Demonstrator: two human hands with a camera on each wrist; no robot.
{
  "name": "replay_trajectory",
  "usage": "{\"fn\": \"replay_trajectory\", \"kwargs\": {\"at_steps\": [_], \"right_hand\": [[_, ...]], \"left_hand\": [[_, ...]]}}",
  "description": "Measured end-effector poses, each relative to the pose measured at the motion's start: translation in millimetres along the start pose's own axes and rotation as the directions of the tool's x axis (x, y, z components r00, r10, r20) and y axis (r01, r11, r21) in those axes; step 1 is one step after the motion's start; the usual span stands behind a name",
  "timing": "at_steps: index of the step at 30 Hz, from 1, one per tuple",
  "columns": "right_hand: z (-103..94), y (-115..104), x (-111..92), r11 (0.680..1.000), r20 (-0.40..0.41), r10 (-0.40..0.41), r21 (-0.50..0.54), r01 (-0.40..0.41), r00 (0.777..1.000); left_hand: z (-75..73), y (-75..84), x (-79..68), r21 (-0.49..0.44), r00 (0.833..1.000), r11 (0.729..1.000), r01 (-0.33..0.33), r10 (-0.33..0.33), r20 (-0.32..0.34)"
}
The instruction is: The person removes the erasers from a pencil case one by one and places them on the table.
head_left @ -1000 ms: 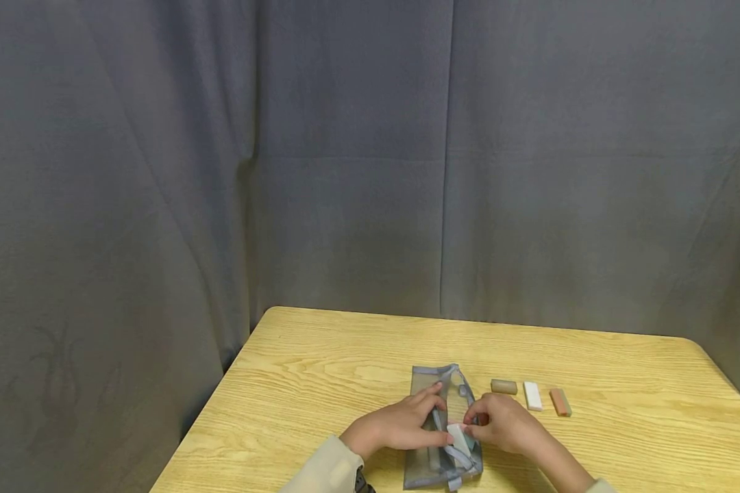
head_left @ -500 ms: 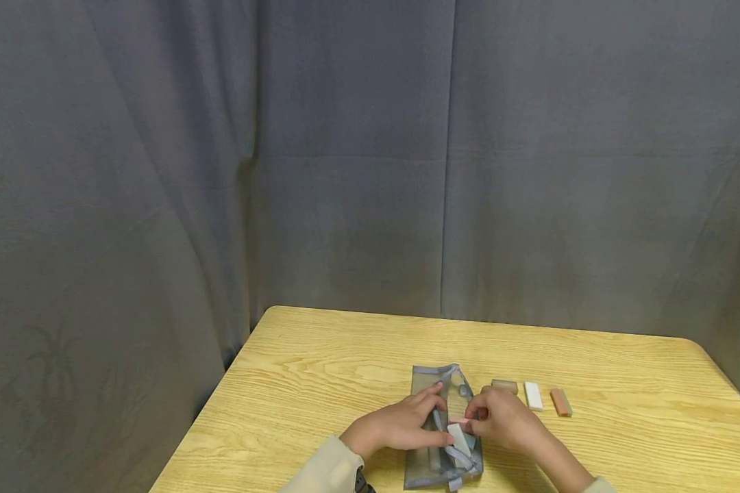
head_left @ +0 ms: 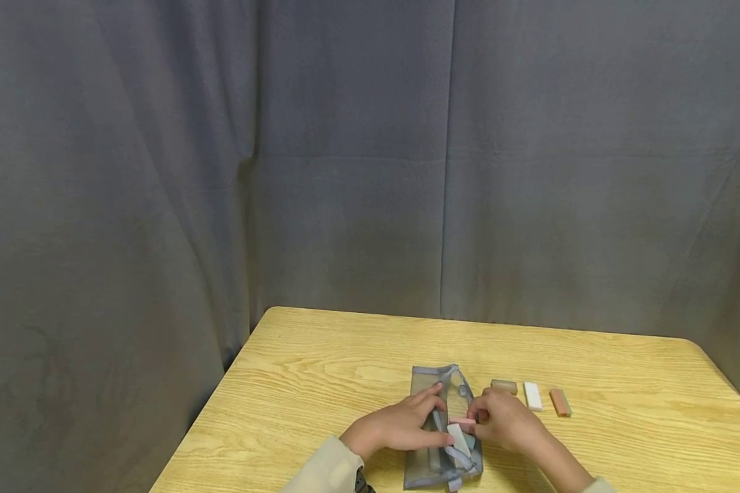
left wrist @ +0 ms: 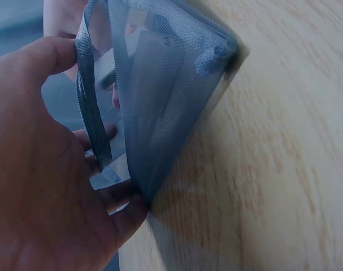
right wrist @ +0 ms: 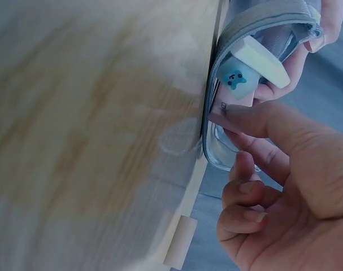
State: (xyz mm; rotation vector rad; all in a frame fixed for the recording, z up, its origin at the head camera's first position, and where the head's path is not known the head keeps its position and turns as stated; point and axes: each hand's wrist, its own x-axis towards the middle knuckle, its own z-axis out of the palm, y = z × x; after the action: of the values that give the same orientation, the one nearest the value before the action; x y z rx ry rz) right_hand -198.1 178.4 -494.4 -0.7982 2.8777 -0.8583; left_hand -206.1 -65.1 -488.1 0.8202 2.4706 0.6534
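A grey-blue mesh zip pouch lies on the table with its mouth spread open. My left hand holds the pouch's zipper edge, its thumb and fingers on either side of that edge in the left wrist view. Between thumb and index finger, my right hand pinches a pink eraser at the pouch mouth. Beside it in the mouth sit a white eraser and a teal one with a bear face, the teal eraser. The left thumb reaches the white eraser in the head view.
Beyond the right hand, a brownish-grey block, a white block and an orange-and-green block lie in a row on the wooden table. A grey curtain hangs behind the table.
My right hand has shifted slightly right with the pink eraser, and more of the eraser shows at the pouch mouth. The left hand and the pouch stay in place.
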Motion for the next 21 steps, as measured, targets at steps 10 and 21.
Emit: {"fn": "replay_trajectory", "kwargs": {"at_steps": [10,21], "right_hand": [[-8.4,3,-5,0.999,-0.042,0.041,0.021,-0.041,0.998],[-26.7,9,-7,0.998,-0.066,0.047,0.043,-0.045,0.997]], "left_hand": [[0.6,-1.3,1.2,0.031,1.0,1.0,-0.006,0.006,-0.003],[0.1,0.5,0.1,0.015,1.0,1.0,0.002,-0.002,0.0]]}}
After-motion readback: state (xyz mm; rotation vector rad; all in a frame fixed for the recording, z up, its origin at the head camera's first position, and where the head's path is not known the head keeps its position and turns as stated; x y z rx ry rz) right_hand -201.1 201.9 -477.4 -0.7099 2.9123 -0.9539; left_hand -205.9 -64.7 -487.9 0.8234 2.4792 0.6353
